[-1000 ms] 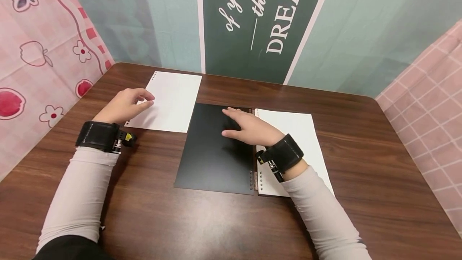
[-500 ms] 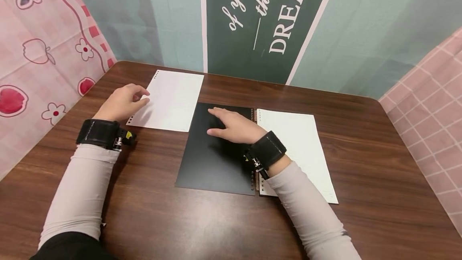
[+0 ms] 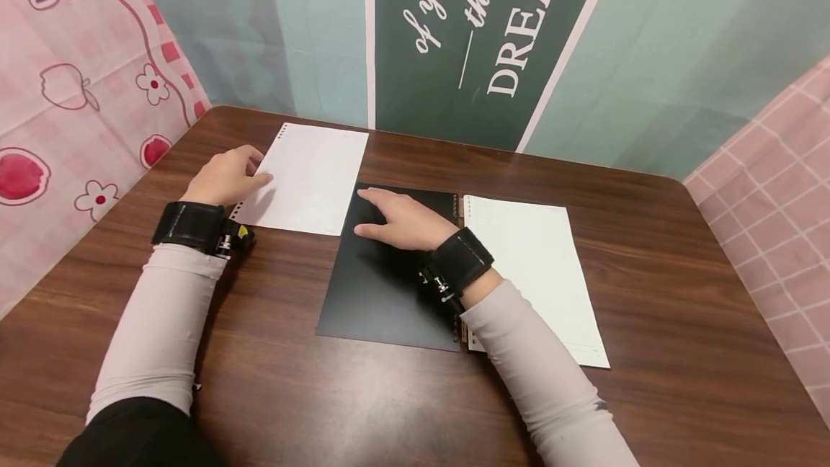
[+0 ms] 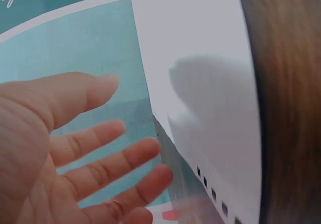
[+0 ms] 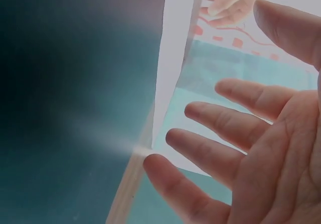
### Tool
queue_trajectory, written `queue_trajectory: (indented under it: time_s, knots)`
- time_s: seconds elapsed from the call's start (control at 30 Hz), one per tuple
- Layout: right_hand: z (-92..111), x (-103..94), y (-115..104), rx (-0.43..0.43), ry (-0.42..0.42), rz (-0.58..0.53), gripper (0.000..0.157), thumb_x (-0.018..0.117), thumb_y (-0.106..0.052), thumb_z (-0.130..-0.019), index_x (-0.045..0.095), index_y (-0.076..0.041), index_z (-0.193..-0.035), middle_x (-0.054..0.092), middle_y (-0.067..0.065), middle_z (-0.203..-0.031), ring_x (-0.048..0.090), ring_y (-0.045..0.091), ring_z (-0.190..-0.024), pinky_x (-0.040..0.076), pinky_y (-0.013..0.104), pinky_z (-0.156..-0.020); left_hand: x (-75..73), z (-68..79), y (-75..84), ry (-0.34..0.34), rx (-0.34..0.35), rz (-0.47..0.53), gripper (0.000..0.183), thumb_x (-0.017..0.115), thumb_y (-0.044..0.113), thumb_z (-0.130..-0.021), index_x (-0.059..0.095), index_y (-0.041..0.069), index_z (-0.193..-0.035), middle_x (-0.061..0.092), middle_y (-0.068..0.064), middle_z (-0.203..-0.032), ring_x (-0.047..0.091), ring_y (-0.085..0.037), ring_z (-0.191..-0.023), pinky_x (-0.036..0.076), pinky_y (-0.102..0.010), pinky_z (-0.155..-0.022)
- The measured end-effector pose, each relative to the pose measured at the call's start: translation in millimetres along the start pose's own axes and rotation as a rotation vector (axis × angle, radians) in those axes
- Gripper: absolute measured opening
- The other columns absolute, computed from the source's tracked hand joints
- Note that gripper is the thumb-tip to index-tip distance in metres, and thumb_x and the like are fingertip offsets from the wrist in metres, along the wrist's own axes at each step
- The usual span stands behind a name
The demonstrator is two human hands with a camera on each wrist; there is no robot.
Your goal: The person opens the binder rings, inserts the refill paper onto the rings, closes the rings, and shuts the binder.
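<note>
A loose white sheet [image 3: 311, 179] with punched holes along its left edge lies at the back left of the table. At that holed edge is my left hand [image 3: 223, 176], fingers loosely bent and holding nothing. In the left wrist view its fingers [image 4: 143, 151] are spread, with a shadow on the sheet. A ring notebook lies spread out, its black cover [image 3: 382, 294] on the left and white pages [image 3: 528, 258] on the right. Above the cover hovers my right hand [image 3: 408, 220], its fingers extended and thumb apart. The right wrist view shows its palm with nothing in it.
The brown wooden table [image 3: 279, 373] carries the papers. Behind it hangs a teal curtain [image 3: 311, 42] with a dark green lettered panel. A pink fruit-patterned cloth [image 3: 78, 114] borders the left side, and pink tile-patterned cloth [image 3: 778, 193] the right.
My right hand has moved left across the black cover, from near the rings toward the loose sheet. My left hand has shifted slightly toward the sheet's holed edge. The papers lie as before.
</note>
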State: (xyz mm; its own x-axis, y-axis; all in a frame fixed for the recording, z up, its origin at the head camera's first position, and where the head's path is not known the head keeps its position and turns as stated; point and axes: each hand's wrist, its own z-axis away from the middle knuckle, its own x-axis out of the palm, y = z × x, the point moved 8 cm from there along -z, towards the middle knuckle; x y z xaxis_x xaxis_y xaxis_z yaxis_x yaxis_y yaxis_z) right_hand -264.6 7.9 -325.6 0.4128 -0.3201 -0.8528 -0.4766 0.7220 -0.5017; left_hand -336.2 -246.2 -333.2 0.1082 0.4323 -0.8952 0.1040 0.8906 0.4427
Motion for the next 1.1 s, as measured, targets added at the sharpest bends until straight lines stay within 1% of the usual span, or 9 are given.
queue_trajectory:
  time_s: [0.17,0.37,0.47,0.6,0.73,0.93,1.1]
  knots:
    - [-7,2.2,0,0.008,-0.003,-0.016,0.069,0.056,-0.037,-0.101,0.027,-0.007,-0.157,0.030,0.009,-0.162,0.029,0.021,-0.151,0.027,0.037,-0.121,6.1,-2.8,-1.4,-0.043,-0.033,-0.002,0.062,0.058,0.036,-0.097,0.041,-0.004,-0.140,0.055,-0.031,-0.123,0.054,-0.043,-0.105,0.045,-0.059,-0.089]
    - [-15,4.6,1,0.022,0.000,-0.034,0.069,0.056,-0.036,-0.101,0.026,-0.009,-0.157,0.032,0.008,-0.162,0.030,0.021,-0.150,0.029,0.038,-0.120,11.2,-5.3,-7.9,-0.047,-0.067,-0.089,0.071,0.062,0.041,-0.093,0.039,-0.007,-0.141,0.050,-0.035,-0.131,0.051,-0.049,-0.114,0.041,-0.067,-0.097]
    - [-19,4.9,0,0.024,0.005,-0.050,0.069,0.056,-0.036,-0.101,0.027,-0.008,-0.157,0.033,0.009,-0.161,0.031,0.022,-0.150,0.030,0.039,-0.120,12.7,-5.0,-7.4,-0.055,-0.074,-0.108,0.075,0.066,0.040,-0.091,0.037,-0.008,-0.141,0.047,-0.037,-0.133,0.048,-0.051,-0.117,0.039,-0.068,-0.099]
    - [-24,6.7,-1,0.024,0.004,-0.061,0.068,0.055,-0.036,-0.101,0.027,-0.007,-0.157,0.033,0.010,-0.161,0.031,0.022,-0.150,0.030,0.038,-0.120,11.7,-3.7,-3.1,-0.063,-0.063,-0.118,0.075,0.071,0.033,-0.088,0.037,-0.010,-0.140,0.046,-0.039,-0.133,0.046,-0.053,-0.119,0.037,-0.068,-0.102]
    - [-30,10.2,-2,0.020,-0.004,-0.080,0.068,0.054,-0.036,-0.102,0.026,-0.008,-0.157,0.032,0.009,-0.161,0.030,0.021,-0.150,0.030,0.038,-0.120,11.2,-2.7,-2.3,-0.070,-0.063,-0.116,0.075,0.072,0.030,-0.088,0.036,-0.010,-0.140,0.044,-0.039,-0.132,0.044,-0.053,-0.120,0.037,-0.068,-0.103]
    - [-37,11.2,-5,0.007,0.004,-0.132,0.067,0.054,-0.033,-0.102,0.026,-0.007,-0.157,0.031,0.009,-0.162,0.031,0.021,-0.150,0.030,0.038,-0.120,10.5,-1.9,-4.5,-0.071,-0.083,-0.094,0.079,0.074,0.028,-0.087,0.032,-0.009,-0.142,0.042,-0.040,-0.130,0.042,-0.056,-0.120,0.037,-0.069,-0.101]
    - [-42,11.4,-4,0.010,0.006,-0.154,0.067,0.054,-0.032,-0.102,0.026,-0.006,-0.156,0.031,0.009,-0.162,0.030,0.022,-0.150,0.030,0.038,-0.120,11.6,-4.2,-8.0,-0.091,-0.082,-0.085,0.083,0.074,0.027,-0.086,0.028,-0.010,-0.144,0.042,-0.041,-0.133,0.040,-0.055,-0.123,0.035,-0.068,-0.104]
